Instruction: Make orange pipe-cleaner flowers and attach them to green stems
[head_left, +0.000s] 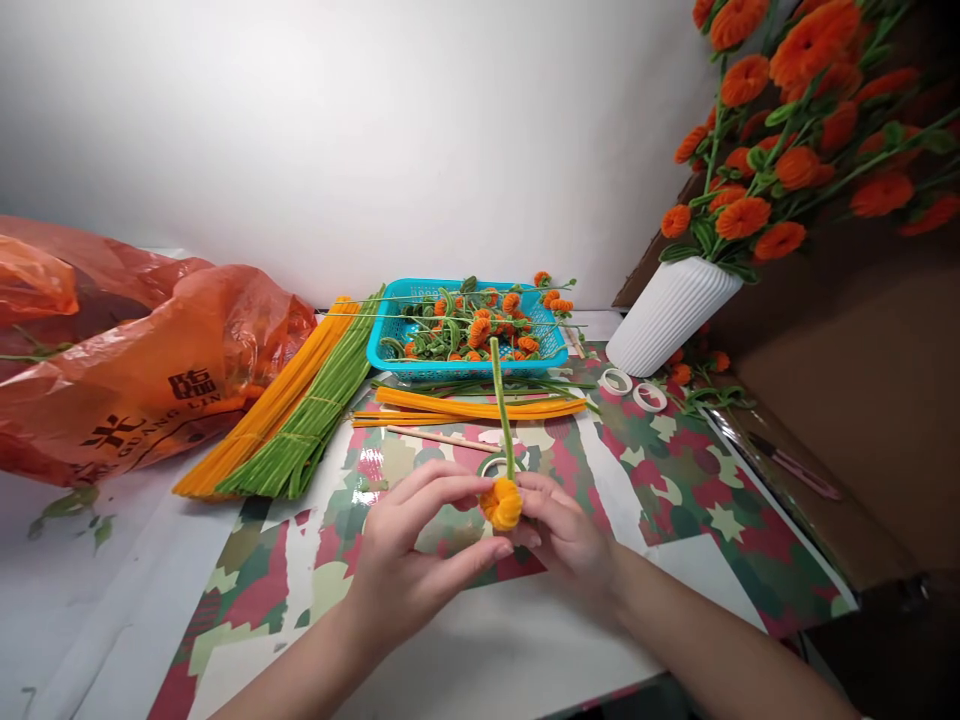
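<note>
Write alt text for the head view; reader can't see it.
A person's right hand holds a yellow-orange flower, its green stem pointing up, with the left hand close beside it. Behind are a yellow bundle, a green bundle and a blue basket of orange flowers; an orange bag lies left, a white vase right.

Bright white wall behind a camouflage-patterned tabletop

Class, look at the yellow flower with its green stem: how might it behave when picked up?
The green stem probably keeps its shape, since it rises unsupported, though its thinness suggests it bends. The yellow flower looks fuzzy, so likely not slippery. Its small size suggests little weight.
</note>
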